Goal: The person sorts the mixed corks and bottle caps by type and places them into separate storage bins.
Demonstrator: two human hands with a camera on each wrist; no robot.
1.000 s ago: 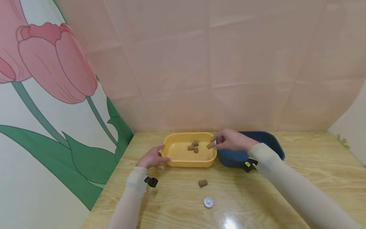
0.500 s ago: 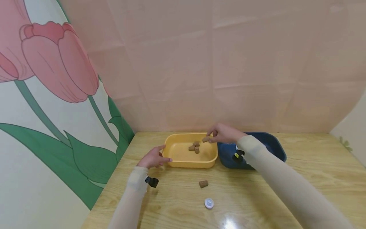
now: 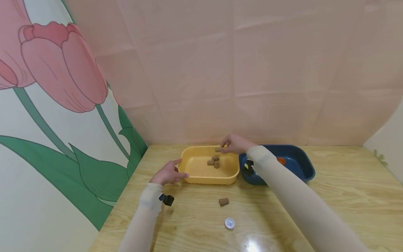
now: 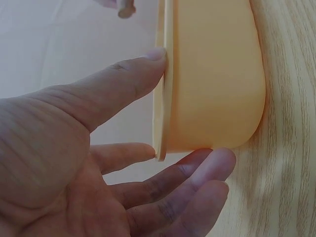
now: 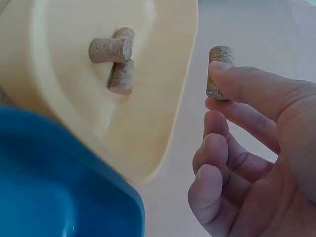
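Note:
In the head view, my right hand (image 3: 237, 143) is raised over the back of the yellow tray (image 3: 207, 180), pinching a cork (image 5: 219, 74) between thumb and index finger. The right wrist view shows its other fingers loosely bent below the cork. Several corks (image 3: 216, 164) lie together on the tray's floor. My left hand (image 3: 168, 173) rests at the tray's left end. Seen from the left wrist, its thumb and index fingertip touch the rim and the other fingers extend beside the outer wall.
Right beside the yellow tray stands a blue basin (image 3: 296, 159) with an orange-red thing (image 3: 281, 161) inside. On the wooden table (image 3: 189, 224) in front lie one cork (image 3: 224, 202) and a round white disc (image 3: 230, 223). A pinkish cloth (image 3: 233, 70) hangs behind the table.
My right hand has moved left and slightly farther back with the cork, from the tray's right edge to over its back. The left hand has stayed at the tray's end.

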